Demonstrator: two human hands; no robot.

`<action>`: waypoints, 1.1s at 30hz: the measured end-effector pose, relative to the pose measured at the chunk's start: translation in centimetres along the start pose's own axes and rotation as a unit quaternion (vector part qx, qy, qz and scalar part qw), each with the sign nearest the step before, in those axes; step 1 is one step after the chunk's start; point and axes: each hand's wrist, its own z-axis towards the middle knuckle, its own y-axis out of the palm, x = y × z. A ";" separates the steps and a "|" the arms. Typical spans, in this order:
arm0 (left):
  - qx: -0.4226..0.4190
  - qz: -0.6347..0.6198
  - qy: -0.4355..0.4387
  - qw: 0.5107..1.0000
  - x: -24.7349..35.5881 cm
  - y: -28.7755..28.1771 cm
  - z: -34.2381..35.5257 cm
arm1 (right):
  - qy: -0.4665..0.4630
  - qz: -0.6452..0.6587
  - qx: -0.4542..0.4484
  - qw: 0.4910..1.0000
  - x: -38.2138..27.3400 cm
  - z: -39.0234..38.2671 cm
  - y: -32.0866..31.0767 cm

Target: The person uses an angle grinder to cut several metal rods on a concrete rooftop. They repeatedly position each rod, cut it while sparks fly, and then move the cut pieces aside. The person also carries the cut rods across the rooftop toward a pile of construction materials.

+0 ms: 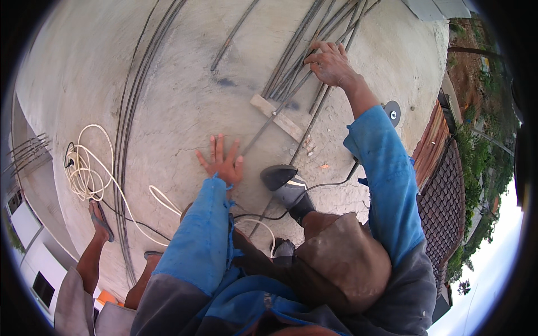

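Observation:
My left hand [222, 163] lies with its fingers spread on the concrete surface [179, 106], holding nothing. Further off to the right, my right hand [332, 64] is curled over a bundle of thin steel rods [297, 50], its fingers bent around a rod; the exact grip is partly hidden. One long steel rod [260, 131] slants from the bundle toward my feet, crossing a short wooden strip [287, 121]. Beyond my right forearm shows a dark round disc [392, 113] with a metal centre; whatever bears it is mostly hidden by my sleeve.
At left, a coiled cream cable [84, 173] lies by long rods [124, 134]. Another person's sandalled foot [101, 221] stands near it. A black cord [325, 185] runs past my shoe [286, 182]. A single rod [230, 42] lies ahead. The slab's edge and tiled roof [443, 207] are at right.

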 end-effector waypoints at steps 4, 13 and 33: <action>0.019 0.006 0.011 1.000 0.4 -0.4 0.1 | 0.062 0.087 0.122 0.987 0.7 -1.2 0.6; 0.036 0.005 0.007 0.999 0.5 -0.1 -0.1 | 0.249 0.387 0.054 0.886 -0.9 -14.9 -1.4; 0.065 -0.074 0.018 0.995 0.8 -0.9 0.6 | 0.590 0.215 0.190 0.755 4.6 -27.1 10.9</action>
